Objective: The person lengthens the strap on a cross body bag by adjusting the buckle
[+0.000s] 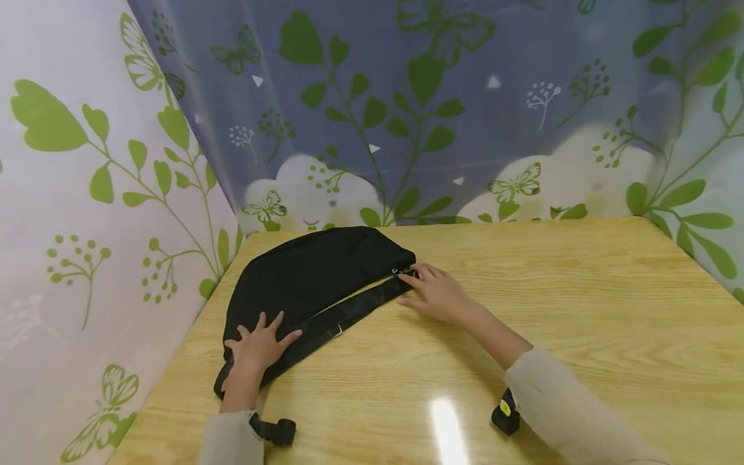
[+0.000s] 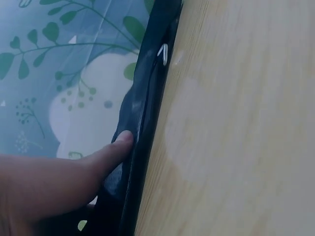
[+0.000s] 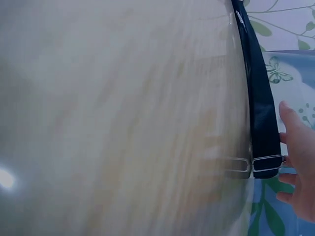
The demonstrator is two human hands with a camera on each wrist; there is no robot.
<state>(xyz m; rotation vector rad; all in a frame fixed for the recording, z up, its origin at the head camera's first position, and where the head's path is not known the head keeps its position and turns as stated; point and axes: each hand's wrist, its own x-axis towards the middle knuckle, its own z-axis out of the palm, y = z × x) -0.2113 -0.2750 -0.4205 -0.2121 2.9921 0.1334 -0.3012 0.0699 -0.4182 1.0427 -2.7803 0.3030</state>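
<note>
resting splayed on half-moon black fabric bag (image 1: 314, 271): my left hand (image 1: 258, 347); at flat black strap (image 1: 374, 299), fingers apart: my right hand (image 1: 440, 295).

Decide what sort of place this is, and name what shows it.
Probably an indoor corner set up for recording handwork: leaf-print curtains hang behind a wooden table, and black wrist cameras are being worn.

No legible words, brands or numbers from here, one small yellow label (image 1: 506, 407) on the black wrist camera (image 1: 504, 423) beside the right sleeve (image 1: 572, 403), its marking too small to read
</note>
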